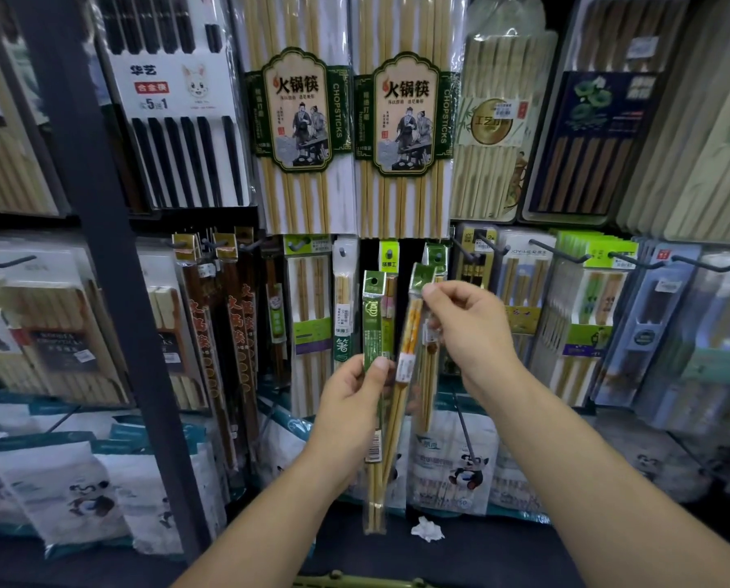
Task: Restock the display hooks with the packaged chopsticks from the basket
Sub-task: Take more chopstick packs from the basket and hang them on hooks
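Two packs are held above the near basket rim (354, 582): the green-labelled pack (373, 316) is gripped by the left hand (350, 401), the orange-printed pack (412, 328) pinched at its header by the right hand (469, 324). Hanging is judged under way; its hole must next be threaded onto a far display hook (558, 251).

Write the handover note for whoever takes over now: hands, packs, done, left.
Left hand grips a narrow green-labelled pack of bamboo chopsticks at its middle, upright.
Right hand pinches the green header of a clear pack of orange-patterned chopsticks, before the lower black hooks.
Done: neither held pack appears hung yet.
Left: hang both, then fetch more; only the olive basket rim shows, bottom edge.
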